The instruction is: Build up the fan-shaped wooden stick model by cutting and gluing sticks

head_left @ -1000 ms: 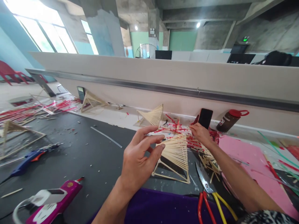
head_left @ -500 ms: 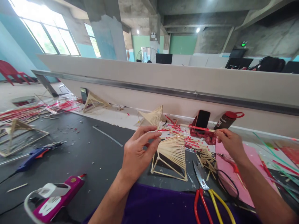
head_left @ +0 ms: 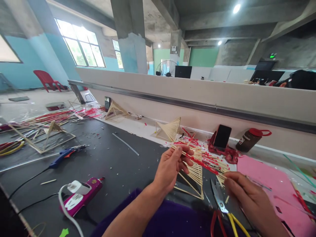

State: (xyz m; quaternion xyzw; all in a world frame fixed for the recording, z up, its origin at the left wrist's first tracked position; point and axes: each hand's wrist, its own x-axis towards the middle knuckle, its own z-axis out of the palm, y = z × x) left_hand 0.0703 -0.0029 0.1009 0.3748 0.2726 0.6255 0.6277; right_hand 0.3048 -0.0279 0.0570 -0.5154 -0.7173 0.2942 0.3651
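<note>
My left hand (head_left: 172, 168) and my right hand (head_left: 247, 194) each pinch one end of a thin stick wrapped in red (head_left: 199, 163). The stick runs slantwise between them, left end higher. It hangs just above a fan-shaped frame of pale wooden sticks (head_left: 194, 176) that stands on the dark table mat (head_left: 118, 168). Loose short sticks (head_left: 219, 168) and red scraps lie right behind the frame. Scissors with red and yellow handles (head_left: 222, 207) lie under my right hand.
A black phone (head_left: 222, 136) and a red-capped brown bottle (head_left: 249, 140) lean at the back wall. A pink sheet (head_left: 266, 174) lies at the right. A magenta power strip (head_left: 81, 196) and blue glue gun (head_left: 65, 153) sit left. More stick frames (head_left: 169, 130) stand behind.
My right hand drew back from the pile by the phone toward me, bringing the red stick's end. My left hand took its other end. The camera swung a little left.
</note>
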